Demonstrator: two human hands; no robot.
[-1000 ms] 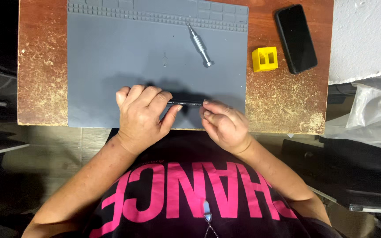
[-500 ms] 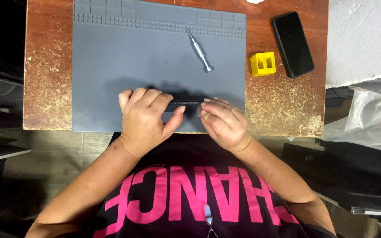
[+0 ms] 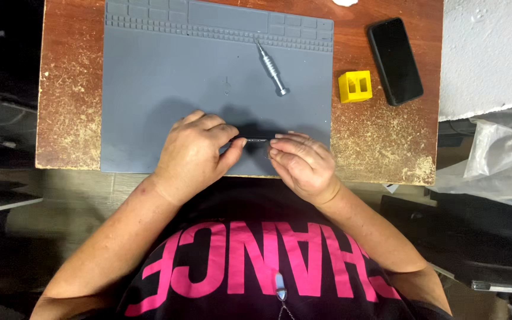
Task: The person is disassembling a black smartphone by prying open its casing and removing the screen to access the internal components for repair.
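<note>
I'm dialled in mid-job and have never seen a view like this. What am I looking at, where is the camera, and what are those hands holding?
There is no machine here. A person works with bare hands, and the one camera sits on their head looking straight down, so the arms and shirt show at the bottom of the picture.

The surface is a worn wooden table with a grey mat on it. On the mat lies a metal screwdriver handle. To the right of the mat, on the wood, stand a small yellow block with two slots and a dark phone.

The left hand and right hand meet at the near edge of the mat. Between their fingertips they pinch a thin dark rod, held level. It is too small to tell what kind of part it is.
</note>
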